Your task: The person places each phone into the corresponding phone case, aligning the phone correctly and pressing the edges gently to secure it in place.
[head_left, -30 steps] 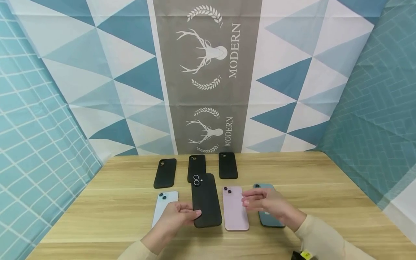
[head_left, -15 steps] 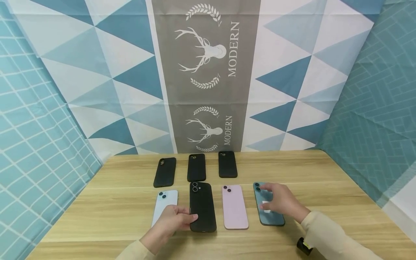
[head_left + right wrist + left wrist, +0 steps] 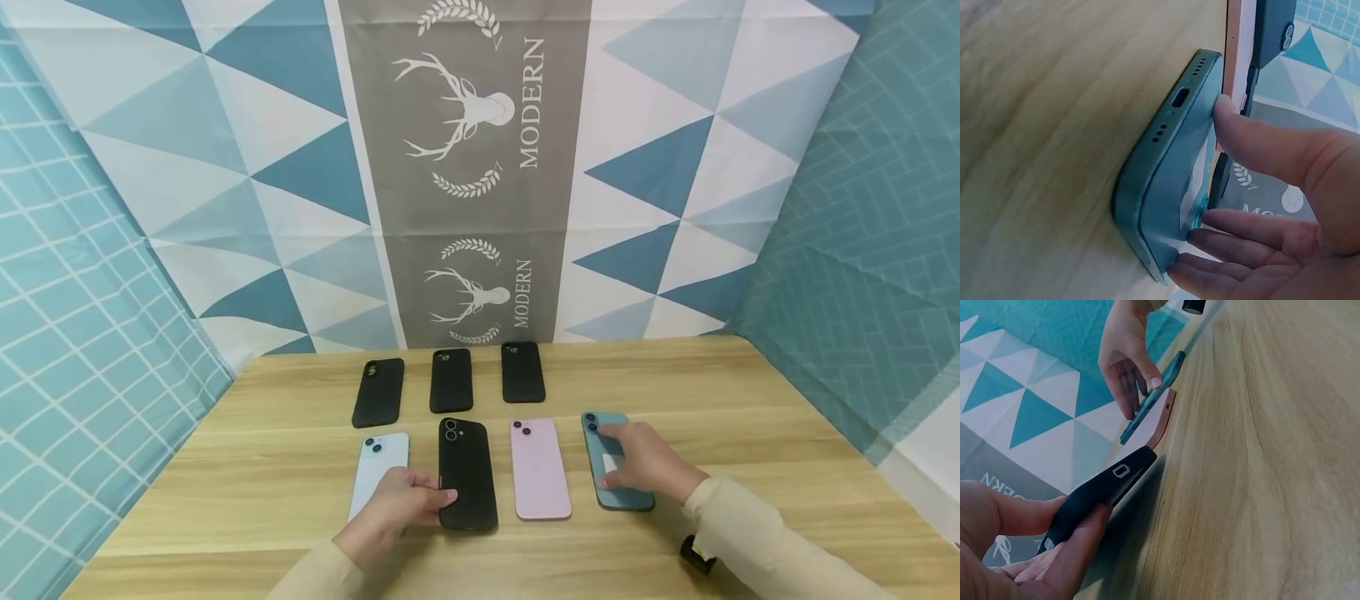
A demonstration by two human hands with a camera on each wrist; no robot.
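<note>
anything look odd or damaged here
No spill or damage shows. The teal phone under the right hand has a white patch on its back, while the pink phone beside it shows none. Behind the table, the deer heads and lettering on the backdrop run sideways, as if it were hung turned.

From where I stand, the left hand (image 3: pixel 405 497) hides the lower right of the pale blue phone (image 3: pixel 372 468) and is itself partly out of sight beneath the black-cased phone (image 3: pixel 470 471). The right hand (image 3: pixel 648 462) covers part of the teal phone (image 3: pixel 630 500); any print on its white label (image 3: pixel 609 462) is too small to read. The right sleeve (image 3: pixel 757 533) half-covers some small black object (image 3: pixel 697 555).
</note>
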